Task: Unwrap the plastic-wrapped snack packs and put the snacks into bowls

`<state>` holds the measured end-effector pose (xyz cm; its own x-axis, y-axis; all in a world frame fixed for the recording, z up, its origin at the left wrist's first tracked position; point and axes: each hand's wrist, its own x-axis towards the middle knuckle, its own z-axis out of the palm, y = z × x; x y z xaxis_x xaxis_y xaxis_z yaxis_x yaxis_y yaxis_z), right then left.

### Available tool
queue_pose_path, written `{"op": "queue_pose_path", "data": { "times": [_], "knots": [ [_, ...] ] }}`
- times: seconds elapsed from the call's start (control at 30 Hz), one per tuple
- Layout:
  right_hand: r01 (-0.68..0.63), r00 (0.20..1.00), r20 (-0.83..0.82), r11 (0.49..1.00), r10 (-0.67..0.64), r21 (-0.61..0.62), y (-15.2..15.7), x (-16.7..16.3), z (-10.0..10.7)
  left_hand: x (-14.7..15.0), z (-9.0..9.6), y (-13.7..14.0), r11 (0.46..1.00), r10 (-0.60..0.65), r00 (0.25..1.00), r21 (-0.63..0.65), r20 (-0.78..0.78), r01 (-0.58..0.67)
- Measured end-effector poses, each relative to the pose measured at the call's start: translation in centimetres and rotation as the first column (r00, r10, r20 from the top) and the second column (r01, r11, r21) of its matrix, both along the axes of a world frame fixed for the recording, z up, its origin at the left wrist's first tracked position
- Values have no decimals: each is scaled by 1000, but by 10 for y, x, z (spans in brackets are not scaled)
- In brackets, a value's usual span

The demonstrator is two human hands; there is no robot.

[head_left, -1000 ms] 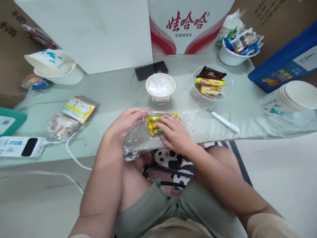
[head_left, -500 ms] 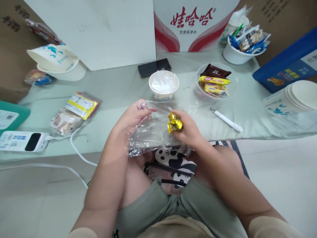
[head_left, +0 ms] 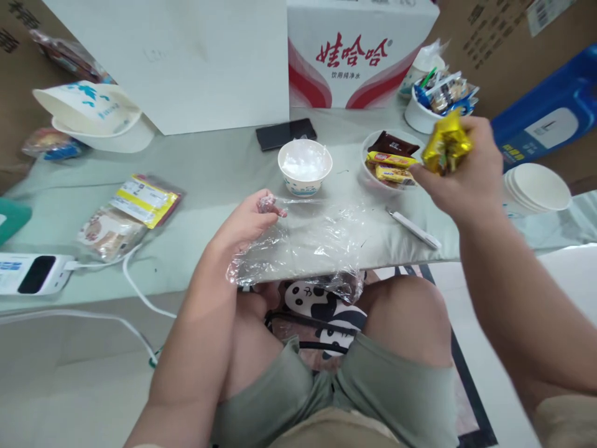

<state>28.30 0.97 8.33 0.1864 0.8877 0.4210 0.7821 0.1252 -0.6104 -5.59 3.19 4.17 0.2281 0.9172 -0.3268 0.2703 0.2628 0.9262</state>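
My left hand (head_left: 249,221) is closed on the edge of a clear plastic bag (head_left: 310,239). The crinkled bag spreads over the table's front edge and hangs down a little. My right hand (head_left: 478,171) is raised at the right, with shiny gold-wrapped snacks (head_left: 446,143) gripped between thumb and fingers. Just left of it stands a clear round bowl (head_left: 364,163) holding a brown packet (head_left: 394,143) and several yellow snack packets (head_left: 394,174). A paper bowl (head_left: 304,185) with crumpled clear plastic inside stands beyond my left hand.
A white utility knife (head_left: 415,229) lies near the front edge. A white tub of wrapped snacks (head_left: 422,115), a blue jug (head_left: 550,124) and stacked paper cups (head_left: 536,186) stand right. A phone (head_left: 285,134) lies behind. Packaged food (head_left: 144,199) and a power bank (head_left: 35,274) lie left.
My right hand has lifted away from the plastic bag to the right and up, past the clear bowl, carrying the gold snacks. My left hand keeps hold of the bag in nearly the same place.
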Motion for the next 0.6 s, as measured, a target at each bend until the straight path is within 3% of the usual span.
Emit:
{"op": "queue_pose_path", "data": {
  "times": [0.07,0.17,0.47,0.6],
  "knots": [
    [19,965,259,974,41,-226,23,16,9,0,1,1,1000,-12,1000,-4,-11,12],
    [4,892,413,912,182,-411,41,28,8,-1,0,3,1000,-22,1000,-21,-2,22],
    [-84,800,519,912,301,-400,50,49,-33,0,-2,3,999,-33,999,-1,-6,33],
    [-105,778,508,874,370,-475,62,54,-46,2,0,4,993,-106,994,-43,14,106]
  ]
}}
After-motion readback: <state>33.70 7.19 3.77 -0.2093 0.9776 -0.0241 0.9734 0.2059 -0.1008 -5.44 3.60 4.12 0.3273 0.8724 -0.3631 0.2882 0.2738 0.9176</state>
